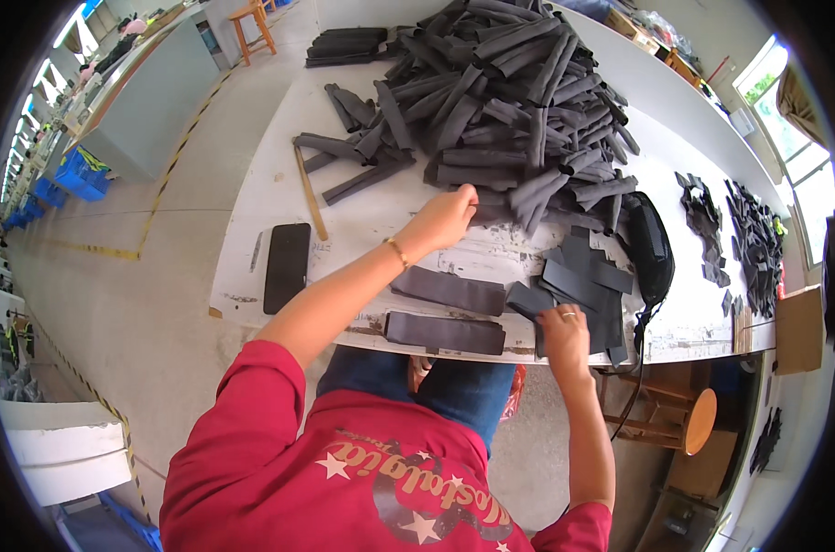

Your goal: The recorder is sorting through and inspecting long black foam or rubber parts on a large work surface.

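Observation:
My left hand (445, 219) reaches to the near edge of a large heap of rolled dark grey fabric strips (491, 101). Its fingers are closed in a pinch on a dark grey fabric strip (496, 214) at the heap's edge. At the table's front edge, my right hand (566, 339) grips a small dark grey fabric piece (530, 300), fingertips partly hidden. Under and beyond it lie overlapping flat dark pieces (585, 281). Between my arms, two flattened dark strips, a far one (450, 291) and a near one (445, 334), lie side by side.
The white table (252, 202) carries a black phone (287, 267), a thin wooden stick (311, 193) and a black pouch (649, 248) with a cord hanging over the edge. More dark scraps (756, 244) lie at right. A wooden stool (699, 421) stands below.

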Available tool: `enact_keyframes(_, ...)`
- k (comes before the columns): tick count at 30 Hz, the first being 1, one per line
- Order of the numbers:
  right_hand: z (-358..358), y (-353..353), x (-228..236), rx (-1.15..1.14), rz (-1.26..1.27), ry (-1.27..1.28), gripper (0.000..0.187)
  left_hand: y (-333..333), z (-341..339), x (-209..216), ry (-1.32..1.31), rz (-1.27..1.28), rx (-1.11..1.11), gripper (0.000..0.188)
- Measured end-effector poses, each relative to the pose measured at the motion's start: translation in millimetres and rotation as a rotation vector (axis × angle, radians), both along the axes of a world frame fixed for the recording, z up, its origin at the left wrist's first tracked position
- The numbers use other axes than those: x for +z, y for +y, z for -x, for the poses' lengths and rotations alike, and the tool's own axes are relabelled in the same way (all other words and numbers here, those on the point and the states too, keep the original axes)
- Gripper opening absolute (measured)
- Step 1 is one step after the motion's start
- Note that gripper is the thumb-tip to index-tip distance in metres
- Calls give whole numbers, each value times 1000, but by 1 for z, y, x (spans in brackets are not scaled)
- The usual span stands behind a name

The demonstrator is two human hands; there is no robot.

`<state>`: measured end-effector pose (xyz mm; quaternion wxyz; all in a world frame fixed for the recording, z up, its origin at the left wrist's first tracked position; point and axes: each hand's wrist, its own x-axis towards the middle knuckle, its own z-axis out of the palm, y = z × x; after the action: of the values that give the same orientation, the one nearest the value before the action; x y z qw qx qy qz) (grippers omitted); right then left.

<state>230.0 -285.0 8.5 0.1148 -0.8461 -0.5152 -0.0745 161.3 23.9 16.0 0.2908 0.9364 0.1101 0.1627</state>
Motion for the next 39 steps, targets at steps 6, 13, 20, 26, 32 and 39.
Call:
enact_keyframes(6,12,27,34,-142,-484,226,15,-17,65,12,-381,1814,-36,31)
enact_keyframes(13,55,62,63,15,-410,446,29,-46,75,29,-528,1953,49,34)
enact_keyframes(20,75,61,71,79,-415,418,26,-45,83,40,-495,1878,80,27)
enact_keyframes(26,93,65,82,-8,-601,534,43,-45,80,28,-523,1928,73,26)
enact_keyframes(32,92,73,79,36,-594,387,32,-49,82,33,-424,1912,153,23)
enact_keyframes(39,81,80,77,71,-543,98,30,-57,82,33,-359,1825,203,23)
